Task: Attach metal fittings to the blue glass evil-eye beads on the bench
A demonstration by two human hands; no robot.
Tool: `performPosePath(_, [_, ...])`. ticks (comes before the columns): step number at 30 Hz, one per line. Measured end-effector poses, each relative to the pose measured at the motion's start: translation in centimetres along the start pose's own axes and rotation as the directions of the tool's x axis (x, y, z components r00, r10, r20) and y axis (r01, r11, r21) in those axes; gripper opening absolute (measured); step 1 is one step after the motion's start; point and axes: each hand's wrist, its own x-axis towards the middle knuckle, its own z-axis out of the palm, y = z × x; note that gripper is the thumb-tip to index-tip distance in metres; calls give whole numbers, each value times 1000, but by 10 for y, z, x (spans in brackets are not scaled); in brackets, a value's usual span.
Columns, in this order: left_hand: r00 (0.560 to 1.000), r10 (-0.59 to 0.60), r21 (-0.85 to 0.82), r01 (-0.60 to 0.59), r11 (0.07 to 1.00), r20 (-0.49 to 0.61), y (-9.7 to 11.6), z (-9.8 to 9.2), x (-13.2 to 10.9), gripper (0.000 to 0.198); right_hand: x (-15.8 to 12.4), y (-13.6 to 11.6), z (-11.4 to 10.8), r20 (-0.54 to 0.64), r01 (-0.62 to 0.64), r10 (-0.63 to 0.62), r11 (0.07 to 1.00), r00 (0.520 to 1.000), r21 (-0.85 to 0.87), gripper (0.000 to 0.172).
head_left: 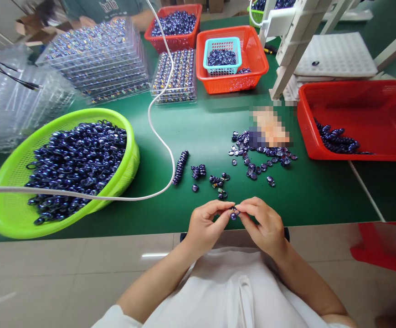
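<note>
Here, our left hand (204,226) and right hand (264,224) sit close together at the worktop (204,127)'s near edge, fingers pinching a small, glossy dark piece (233,216) between them. We'd do well to keep both grips light and steady, leaving its rounded face uncovered.

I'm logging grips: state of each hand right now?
Left hand: closed, pinching a small dark piece.
Right hand: closed, apparently pinching the same piece.
</note>
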Motion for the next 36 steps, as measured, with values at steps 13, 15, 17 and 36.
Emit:
performPosePath(13, [990, 95, 169, -112, 979, 106, 3, -8, 5, 17, -1, 0, 1, 31, -35, 34, 999, 999, 17, 23])
performPosePath(15, [988, 102, 162, -120, 980, 113, 2, -7, 4, 17, 0, -1, 1, 34, -65, 64, 997, 997, 33, 22])
performPosePath(17, [985, 133, 157, -149, 976, 111, 3, -6, 4, 17, 1, -3, 0, 40, -80, 78, 996, 996, 44, 21])
performPosePath(36, [953, 285, 105, -295, 950, 105, 3, -3, 9, 21, 6, -10, 0, -4, -223, 224, 970, 975, 96, 14])
